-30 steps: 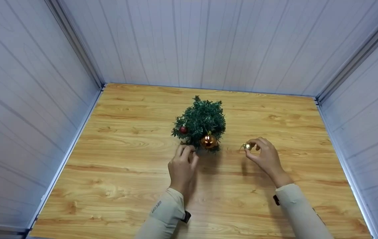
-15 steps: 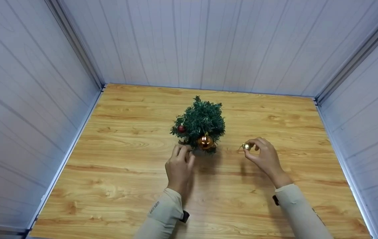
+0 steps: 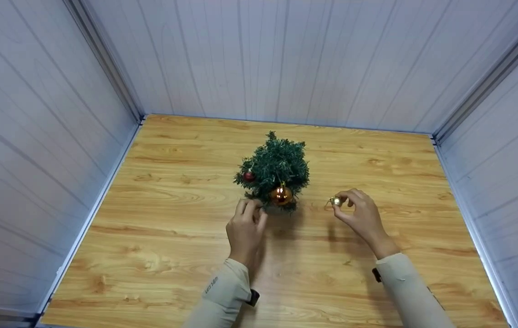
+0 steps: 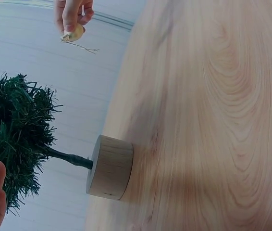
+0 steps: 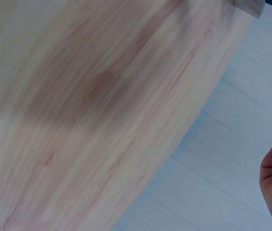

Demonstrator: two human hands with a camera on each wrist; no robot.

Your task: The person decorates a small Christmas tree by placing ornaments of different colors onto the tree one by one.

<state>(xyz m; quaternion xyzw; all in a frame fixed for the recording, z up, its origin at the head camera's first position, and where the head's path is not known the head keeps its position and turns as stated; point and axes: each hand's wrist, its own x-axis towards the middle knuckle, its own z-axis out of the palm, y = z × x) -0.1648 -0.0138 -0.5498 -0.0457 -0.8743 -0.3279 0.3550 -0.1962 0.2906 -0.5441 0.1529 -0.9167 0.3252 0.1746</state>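
A small artificial Christmas tree (image 3: 281, 159) stands upright on a round wooden base (image 4: 111, 167). On its near side hangs a shiny orange bauble (image 3: 281, 195), and a smaller red bauble (image 3: 249, 176) hangs at its left. My left hand (image 3: 244, 231) pinches the tree's lower left branches; the fingertips are partly hidden among the needles. To the right of the tree, my right hand (image 3: 363, 218) holds a small gold bauble (image 3: 336, 201) between thumb and fingers, above the table. A thin loop of string sticks out from the bauble toward the tree.
The tree stands on a wood-grain table (image 3: 172, 191). White panel walls (image 3: 259, 59) enclose it at the back, left and right. Both forearms reach in from the near side, in light sleeves (image 3: 225, 291) with dark bands at the wrists.
The tree has turned slightly, its orange and red baubles shifting left together with my left hand. My right hand has drifted a little left with the gold bauble.
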